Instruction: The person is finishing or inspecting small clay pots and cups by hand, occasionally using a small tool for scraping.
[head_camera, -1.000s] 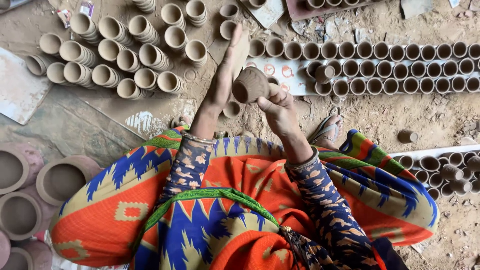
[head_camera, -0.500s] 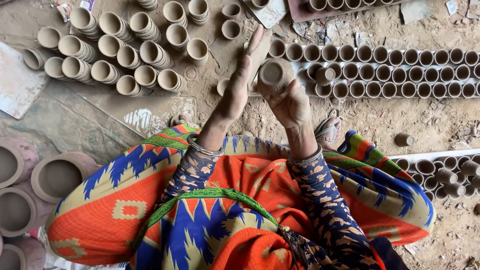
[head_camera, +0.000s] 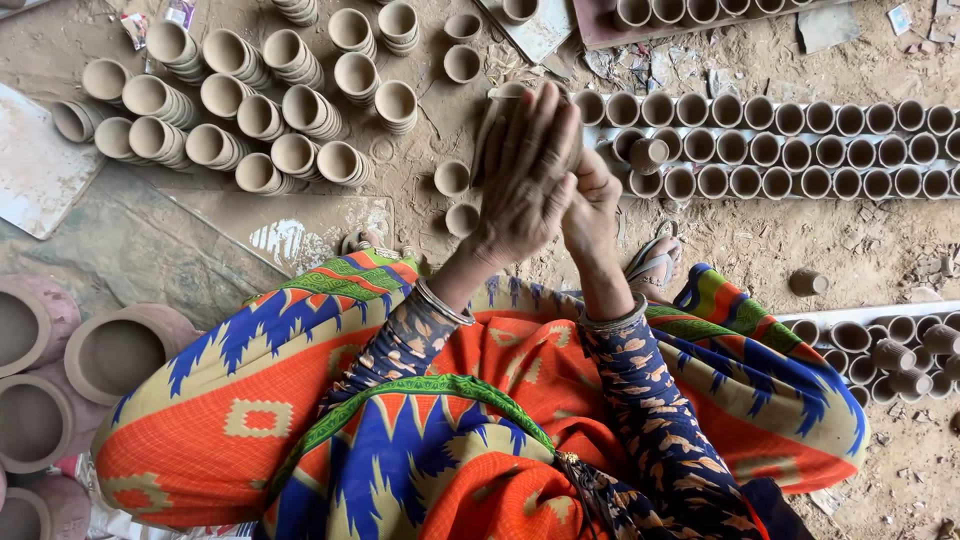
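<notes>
Left hand flat, fingers straight and together, palm pressed toward the right hand. The clay cup they work lies between the palms, fully hidden; whether the right hand's grip is closed on it, cannot tell.

Both hands are raised over the dirt floor, above the near end of the cup rows.

Three loose clay cups stand on the floor just left of the hands, two more farther up.

Rows of single cups run to the floor's right edge: three rows, too many to count surely. Stacked cups lie in a cluster toward the upper left corner, some sixteen stacks.

Four large clay pots sit at the left edge. One lone cup lies right of a sandalled foot.
</notes>
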